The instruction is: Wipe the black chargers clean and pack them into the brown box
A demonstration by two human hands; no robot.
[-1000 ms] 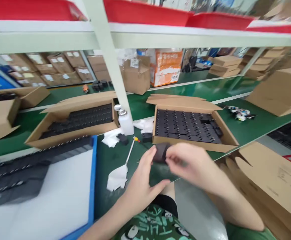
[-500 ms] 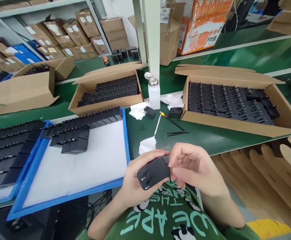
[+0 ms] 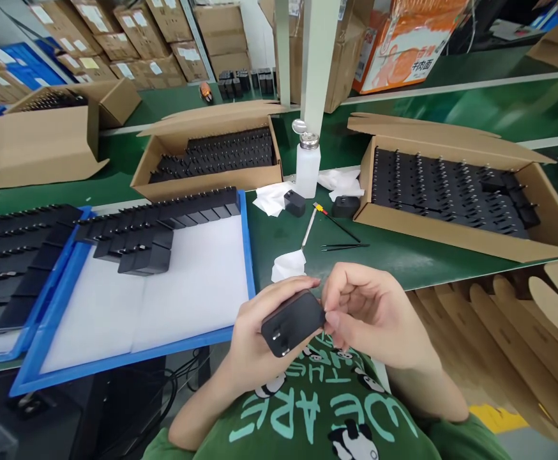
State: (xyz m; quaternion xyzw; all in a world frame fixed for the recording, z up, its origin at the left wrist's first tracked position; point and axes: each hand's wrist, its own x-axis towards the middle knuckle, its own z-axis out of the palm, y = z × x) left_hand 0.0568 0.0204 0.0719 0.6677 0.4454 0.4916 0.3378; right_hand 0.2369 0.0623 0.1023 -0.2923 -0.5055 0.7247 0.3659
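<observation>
In my left hand (image 3: pixel 250 345) lies a black power adapter (image 3: pixel 292 322), its two metal prongs facing up toward the lower left. The fingers wrap round its body from the left and below. My right hand (image 3: pixel 372 313) is at the adapter's right end, thumb and forefinger pinched together against that end. Whatever those fingertips hold, if anything, is hidden. Just beyond the hands is a crumpled white wipe (image 3: pixel 288 265) with a thin white-handled tool (image 3: pixel 309 227) touching it. Black tweezers (image 3: pixel 345 246) and a red-and-yellow-tipped black tool (image 3: pixel 339 222) lie close by.
A blue-rimmed tray (image 3: pixel 193 287) with rows of adapters stands at left. Open cartons of adapters (image 3: pixel 207 160) (image 3: pixel 451 191) sit behind. Between them are a white pump bottle (image 3: pixel 308 167), more wipes (image 3: pixel 272 198) and two loose adapters (image 3: pixel 294 202) (image 3: pixel 345 206). A post (image 3: pixel 318 64) rises behind the bottle.
The view has tipped down slightly, so the bench things sit higher at left. The adapter has turned a little in my left hand, and its prongs show more clearly. My right-hand pinch stays at its end.
</observation>
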